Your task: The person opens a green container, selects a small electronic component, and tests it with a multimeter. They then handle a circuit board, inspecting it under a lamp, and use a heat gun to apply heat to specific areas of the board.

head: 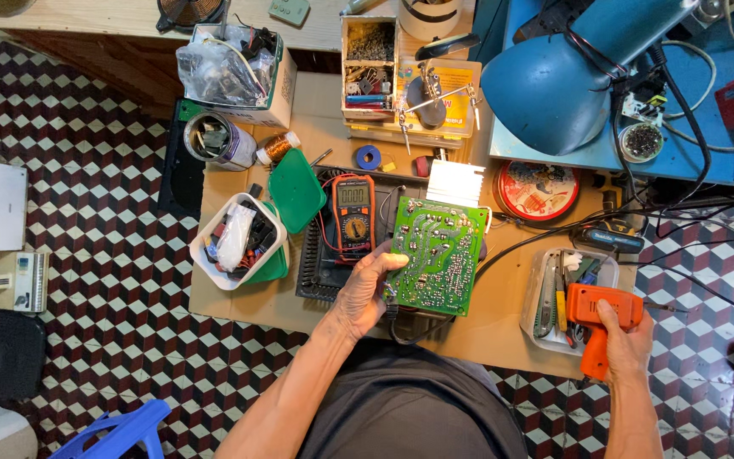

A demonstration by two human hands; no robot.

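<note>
The left hand grips the near left edge of a green circuit board, held up over the low table in the middle. The right hand is closed around the handle of an orange soldering gun, near the right edge. If its tip is hot, it could burn a finger or melt the black cables close by. The board could slip, held by one edge only. The tip is thin and hard to see. The board's other side is hidden.
</note>
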